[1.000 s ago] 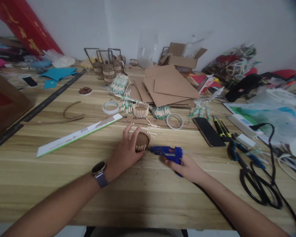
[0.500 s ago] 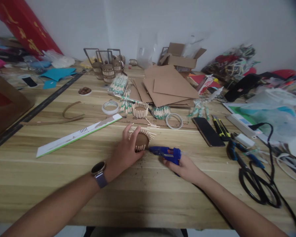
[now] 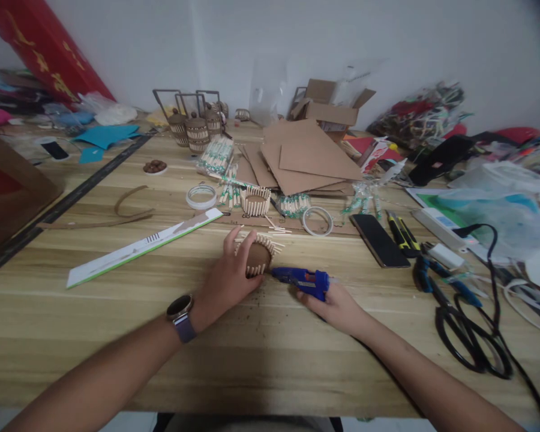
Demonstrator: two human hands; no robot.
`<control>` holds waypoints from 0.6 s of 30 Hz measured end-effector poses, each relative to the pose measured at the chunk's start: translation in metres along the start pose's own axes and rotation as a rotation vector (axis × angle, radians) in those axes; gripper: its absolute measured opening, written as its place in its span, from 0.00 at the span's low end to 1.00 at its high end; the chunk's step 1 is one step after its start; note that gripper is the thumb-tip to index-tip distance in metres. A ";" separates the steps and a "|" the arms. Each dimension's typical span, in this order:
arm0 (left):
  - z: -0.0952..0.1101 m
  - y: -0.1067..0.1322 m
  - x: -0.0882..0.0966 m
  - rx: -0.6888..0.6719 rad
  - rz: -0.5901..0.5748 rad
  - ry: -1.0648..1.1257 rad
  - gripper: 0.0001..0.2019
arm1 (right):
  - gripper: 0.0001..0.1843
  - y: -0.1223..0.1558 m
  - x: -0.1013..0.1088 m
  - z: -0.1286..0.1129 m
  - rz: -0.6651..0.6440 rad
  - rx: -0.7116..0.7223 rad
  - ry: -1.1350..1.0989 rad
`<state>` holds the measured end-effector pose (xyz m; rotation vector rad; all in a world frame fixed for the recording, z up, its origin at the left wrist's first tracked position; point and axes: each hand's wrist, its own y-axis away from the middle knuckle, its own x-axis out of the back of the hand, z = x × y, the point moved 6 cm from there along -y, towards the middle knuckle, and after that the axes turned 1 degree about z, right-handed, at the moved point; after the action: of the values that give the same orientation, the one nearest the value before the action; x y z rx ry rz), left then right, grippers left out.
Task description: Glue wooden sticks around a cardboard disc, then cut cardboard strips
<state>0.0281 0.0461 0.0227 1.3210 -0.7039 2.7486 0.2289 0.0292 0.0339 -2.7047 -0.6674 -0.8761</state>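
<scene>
My left hand (image 3: 234, 270) is curled around the left side of a small round brown base ringed with short wooden sticks (image 3: 258, 257); its fingers and thumb grip the rim. A blue hot glue gun (image 3: 299, 280) lies in the closed grip of my right hand (image 3: 335, 305). Its nozzle meets the ring's lower right edge, close to my left thumb; whether it touches cannot be made out. Some loose sticks (image 3: 279, 230) lie just behind the ring. Farther back stands a similar stick ring (image 3: 256, 201).
Two tape rolls (image 3: 317, 221) flank the second ring. A white strip (image 3: 144, 247) lies left. To the right are a phone (image 3: 380, 240), yellow cutters (image 3: 402, 233), scissors (image 3: 472, 342) and cables. Cardboard sheets (image 3: 310, 153) and lidded stick buckets (image 3: 198, 133) stand behind.
Almost nothing differs. My left hand still grips the stick ring, and the glue gun in my right hand has shifted only very slightly.
</scene>
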 end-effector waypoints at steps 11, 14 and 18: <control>-0.001 0.000 -0.001 -0.004 -0.001 -0.011 0.47 | 0.16 0.000 0.000 -0.001 0.006 0.000 0.008; 0.000 0.000 0.000 -0.011 0.001 0.000 0.47 | 0.15 0.000 0.000 -0.002 0.006 -0.006 0.037; -0.001 0.000 -0.001 -0.004 0.004 -0.003 0.47 | 0.14 0.001 0.001 -0.004 -0.008 -0.017 0.046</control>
<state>0.0281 0.0462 0.0219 1.3250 -0.7135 2.7474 0.2281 0.0275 0.0374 -2.6901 -0.6643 -0.9470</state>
